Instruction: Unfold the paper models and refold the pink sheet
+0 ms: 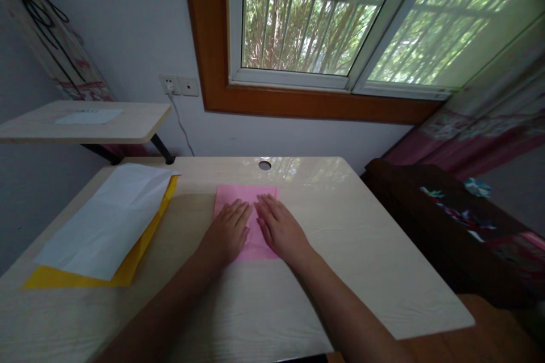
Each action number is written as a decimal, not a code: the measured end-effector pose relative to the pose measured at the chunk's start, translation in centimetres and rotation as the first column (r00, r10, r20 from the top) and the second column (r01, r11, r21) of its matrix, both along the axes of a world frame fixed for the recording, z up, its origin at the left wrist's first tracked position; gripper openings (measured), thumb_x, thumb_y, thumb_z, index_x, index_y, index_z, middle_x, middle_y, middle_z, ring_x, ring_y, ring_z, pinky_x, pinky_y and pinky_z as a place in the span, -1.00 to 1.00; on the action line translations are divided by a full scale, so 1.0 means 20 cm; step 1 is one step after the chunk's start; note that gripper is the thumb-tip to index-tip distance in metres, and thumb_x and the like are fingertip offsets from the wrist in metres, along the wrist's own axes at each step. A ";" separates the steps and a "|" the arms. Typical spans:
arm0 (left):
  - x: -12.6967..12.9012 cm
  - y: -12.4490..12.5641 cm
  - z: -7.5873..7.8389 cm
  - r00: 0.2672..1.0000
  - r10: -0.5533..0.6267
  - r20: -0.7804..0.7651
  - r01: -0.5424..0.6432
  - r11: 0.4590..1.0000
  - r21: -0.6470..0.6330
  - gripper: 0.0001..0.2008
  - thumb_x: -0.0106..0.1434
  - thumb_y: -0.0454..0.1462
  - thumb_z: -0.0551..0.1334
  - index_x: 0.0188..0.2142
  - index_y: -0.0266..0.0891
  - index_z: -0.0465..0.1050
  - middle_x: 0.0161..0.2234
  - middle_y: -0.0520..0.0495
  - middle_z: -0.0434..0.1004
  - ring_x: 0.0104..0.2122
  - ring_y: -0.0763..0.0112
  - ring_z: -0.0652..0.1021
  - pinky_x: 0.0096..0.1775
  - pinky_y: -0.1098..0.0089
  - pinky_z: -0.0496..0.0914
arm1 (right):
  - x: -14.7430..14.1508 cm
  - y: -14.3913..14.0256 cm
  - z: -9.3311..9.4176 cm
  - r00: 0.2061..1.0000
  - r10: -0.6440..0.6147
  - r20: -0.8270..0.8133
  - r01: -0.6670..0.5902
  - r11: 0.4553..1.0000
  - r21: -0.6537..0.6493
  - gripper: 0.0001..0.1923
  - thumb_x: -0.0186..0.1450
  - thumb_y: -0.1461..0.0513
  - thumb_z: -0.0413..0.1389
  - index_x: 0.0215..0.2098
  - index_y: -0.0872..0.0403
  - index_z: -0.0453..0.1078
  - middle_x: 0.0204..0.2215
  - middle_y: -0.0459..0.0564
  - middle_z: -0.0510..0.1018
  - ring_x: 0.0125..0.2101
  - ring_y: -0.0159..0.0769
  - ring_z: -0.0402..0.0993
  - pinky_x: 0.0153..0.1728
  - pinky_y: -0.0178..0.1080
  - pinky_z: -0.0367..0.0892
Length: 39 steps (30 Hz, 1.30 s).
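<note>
Resting palms-down on a piece of pink paper [255, 245], a person's left hand [227, 231] and right hand [280, 228] angle inward, with a narrow gap between them at a pale wooden surface [349, 249] below a window [315, 17]. The fingers of each hand stretch straight and lie nearly together, while the thumbs stand slightly apart. The paper lies flat near the middle of the surface, on the near side of a round hole [264, 165]. To its left, well apart from the hands, a creased white sheet [108, 224] overlaps a yellow sheet [125, 272], near a raised shelf [142, 123] that carries another sheet of paper [89, 117].
</note>
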State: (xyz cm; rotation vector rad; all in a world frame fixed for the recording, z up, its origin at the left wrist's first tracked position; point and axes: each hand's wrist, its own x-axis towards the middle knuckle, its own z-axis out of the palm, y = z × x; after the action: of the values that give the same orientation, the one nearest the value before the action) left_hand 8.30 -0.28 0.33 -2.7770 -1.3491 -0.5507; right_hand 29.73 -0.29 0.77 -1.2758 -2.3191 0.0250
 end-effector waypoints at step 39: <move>-0.23 0.11 -0.03 0.838 0.537 -0.097 -0.542 0.839 -0.049 -0.46 0.47 -0.13 -0.05 0.34 -0.26 0.23 0.41 -0.31 0.07 0.42 -0.11 0.05 0.28 -0.31 0.00 | 0.18 -0.03 -0.11 0.974 -0.082 0.210 0.100 0.992 -0.074 -0.29 0.48 -0.07 -0.08 0.46 0.09 -0.01 0.43 0.17 0.03 0.42 0.01 -0.04 0.38 0.16 -0.02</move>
State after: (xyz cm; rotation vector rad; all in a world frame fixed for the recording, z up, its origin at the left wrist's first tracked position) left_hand 3.71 1.84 -0.27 -2.2549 -2.0509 -0.3579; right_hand 33.36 -0.98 -1.42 -1.4894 -2.4526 -0.0429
